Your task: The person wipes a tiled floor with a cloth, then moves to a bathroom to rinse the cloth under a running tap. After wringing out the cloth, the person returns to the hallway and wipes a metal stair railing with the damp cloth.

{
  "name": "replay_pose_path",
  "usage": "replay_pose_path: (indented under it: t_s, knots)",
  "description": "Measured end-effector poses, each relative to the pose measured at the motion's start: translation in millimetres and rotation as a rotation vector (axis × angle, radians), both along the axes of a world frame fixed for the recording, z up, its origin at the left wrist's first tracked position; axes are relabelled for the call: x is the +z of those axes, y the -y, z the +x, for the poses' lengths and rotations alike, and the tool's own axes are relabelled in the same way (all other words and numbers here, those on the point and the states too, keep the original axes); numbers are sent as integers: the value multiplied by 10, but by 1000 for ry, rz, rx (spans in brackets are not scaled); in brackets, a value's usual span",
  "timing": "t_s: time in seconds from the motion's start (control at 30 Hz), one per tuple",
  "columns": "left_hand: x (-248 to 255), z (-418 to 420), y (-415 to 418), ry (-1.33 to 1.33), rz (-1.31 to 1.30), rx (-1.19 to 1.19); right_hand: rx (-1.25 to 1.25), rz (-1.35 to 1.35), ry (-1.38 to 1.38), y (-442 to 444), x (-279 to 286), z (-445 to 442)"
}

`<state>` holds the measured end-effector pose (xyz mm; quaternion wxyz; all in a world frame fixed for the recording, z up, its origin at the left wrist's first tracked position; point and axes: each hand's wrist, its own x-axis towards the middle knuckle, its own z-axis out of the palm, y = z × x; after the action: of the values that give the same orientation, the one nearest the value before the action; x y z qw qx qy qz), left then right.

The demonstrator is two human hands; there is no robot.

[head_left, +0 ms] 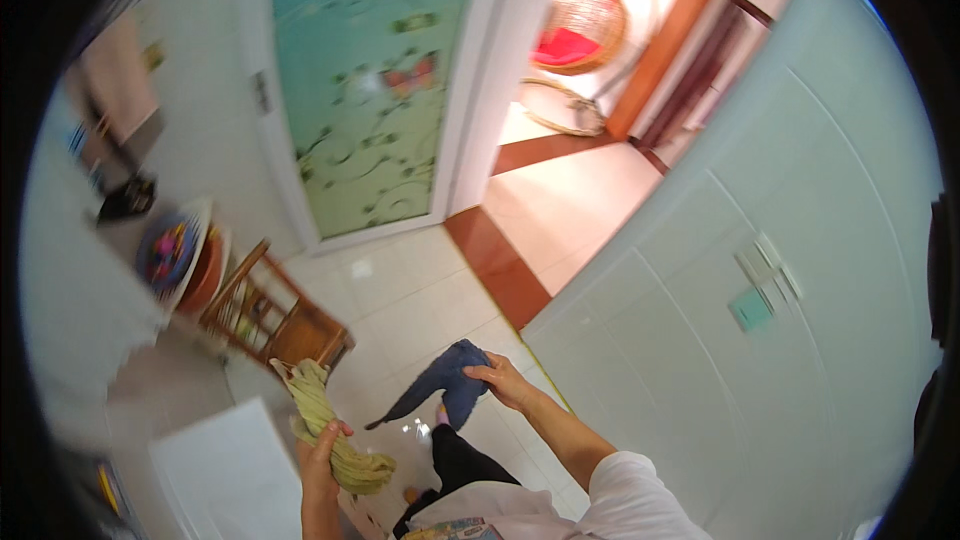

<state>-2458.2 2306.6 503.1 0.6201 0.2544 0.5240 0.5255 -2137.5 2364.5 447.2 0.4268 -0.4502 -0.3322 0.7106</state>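
Note:
My left hand [321,457] is closed around a bunched yellow-green cloth [322,412], whose ends hang out above and below the fingers. A dark blue cloth [457,379] is pinched between the thumb and fingers of my right hand [504,382]; one narrow end of it trails to the left. The two cloths are apart. Both hands are over the tiled floor in front of my body.
A wooden chair [307,330] stands at the left, beside stacked basins [202,270]. A white surface [232,472] lies lower left. Ahead are a glass-panelled door [375,105] and a doorway showing a hanging wicker chair [585,22]. A pale green door [675,300] rises at the right.

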Motion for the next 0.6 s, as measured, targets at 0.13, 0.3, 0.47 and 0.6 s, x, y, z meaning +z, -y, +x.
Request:
replay_pose_path:
  t_s: [0.13,0.3,0.47,0.6]
  knots:
    - [145,1175,-711,-6,127,-272,-381,115,-32,34,114,978]
    - [355,1944,-1690,-37,94,-507,-638,244,-163,-319,534,1572]
    - [333,2936,-2611,-142,341,-703,-725,252,234,-628,610,2179]
    - [251,3426,-3318,-231,423,-818,-618,183,268,-1020,221,2349]
